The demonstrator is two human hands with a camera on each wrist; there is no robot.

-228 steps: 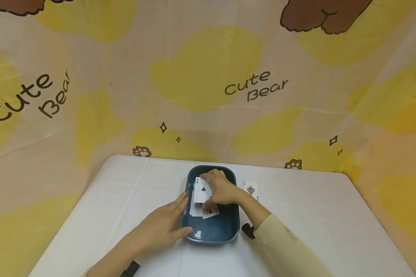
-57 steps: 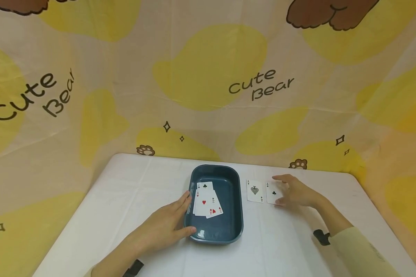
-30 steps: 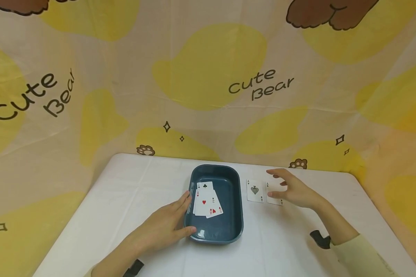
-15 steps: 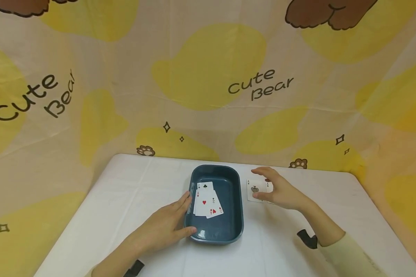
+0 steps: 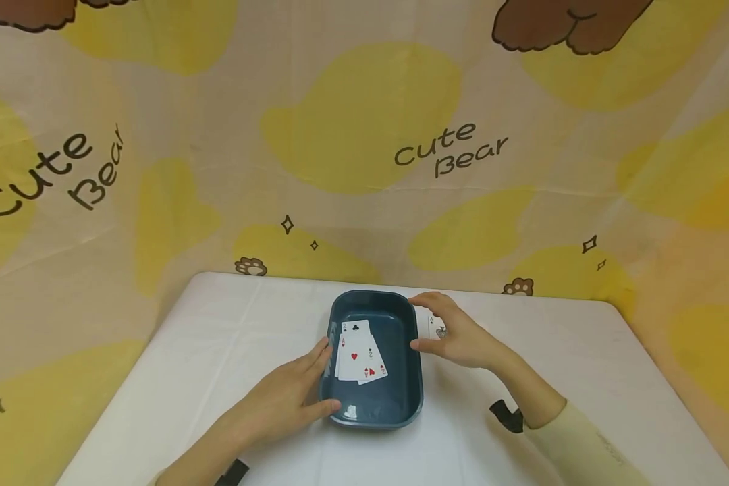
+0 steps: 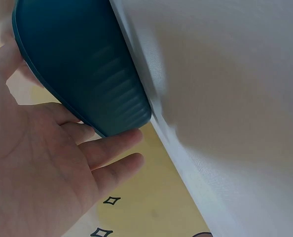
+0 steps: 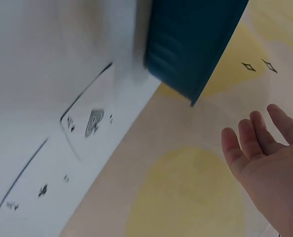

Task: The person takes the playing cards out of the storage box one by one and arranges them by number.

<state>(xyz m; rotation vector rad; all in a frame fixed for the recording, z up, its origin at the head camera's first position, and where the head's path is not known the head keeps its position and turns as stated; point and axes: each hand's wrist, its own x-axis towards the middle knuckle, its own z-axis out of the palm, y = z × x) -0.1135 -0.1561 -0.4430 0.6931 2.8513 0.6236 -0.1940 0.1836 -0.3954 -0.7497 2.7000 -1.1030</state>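
A dark blue rectangular tray stands on the table. In its left half, overlapping playing cards lie face up: an ace of hearts on top, a black two and a red two showing from beneath. My left hand rests against the tray's left side, fingers extended along the outer wall and thumb at the rim. My right hand hovers at the right rim, thumb and fingers spread, holding nothing. Below it on the table lie an ace of spades and an ace of clubs; the head view hides the latter.
A white cloth covers the table, whose far edge meets a yellow-patterned curtain lettered "Cute Bear". Black straps sit at the wrists.
Earlier my right hand lifted the ace of clubs from the tray and laid it right of the ace of spades. Now released, that hand has moved left to the tray. Left hand unchanged.
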